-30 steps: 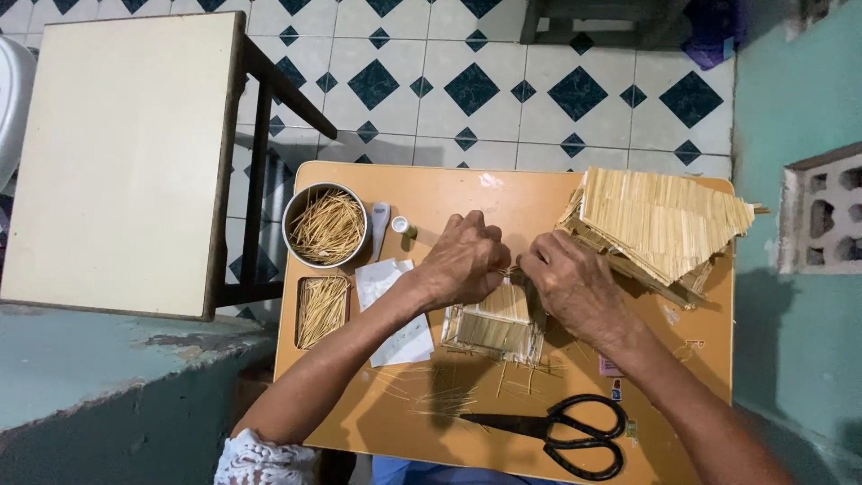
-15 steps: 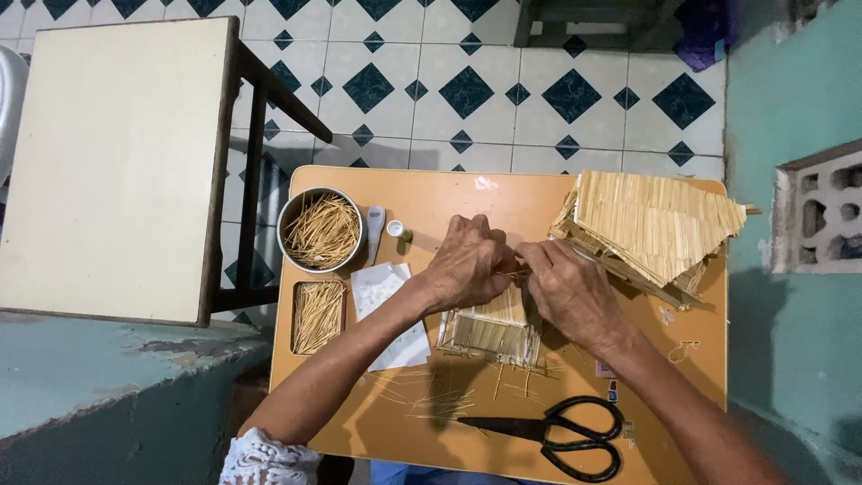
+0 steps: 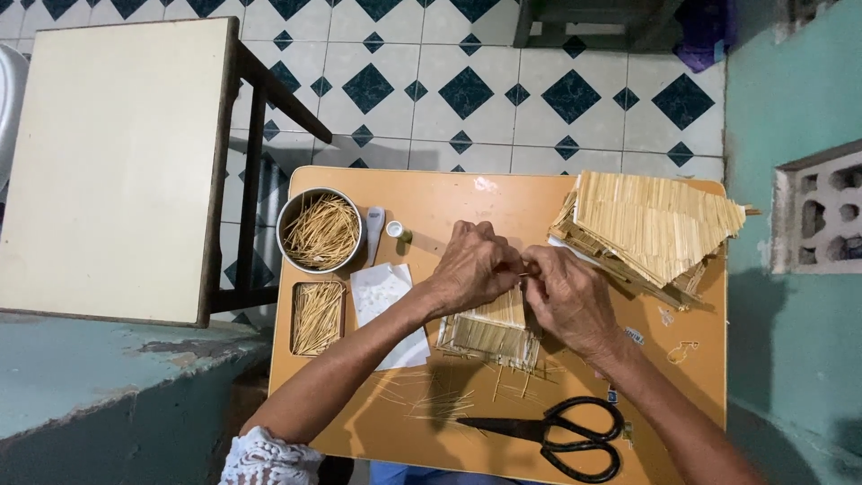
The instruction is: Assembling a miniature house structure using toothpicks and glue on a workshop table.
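One thin stick (image 3: 525,268) is pinched between the fingertips of the left hand (image 3: 476,267) and the right hand (image 3: 566,296), both closed on it, directly above a small panel of glued sticks (image 3: 489,334) lying on the bench (image 3: 449,193). Left of the left hand, a round tin of sticks (image 3: 321,231) is seen. Below the right hand, black scissors (image 3: 561,433) are laid; beyond it, a stick-built roof (image 3: 651,224) is set.

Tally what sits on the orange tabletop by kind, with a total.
Stick containers: 2, round tin and rectangular tray
Stick panels: 2, small and large
Scissors: 1
White paper: 1
Total: 6
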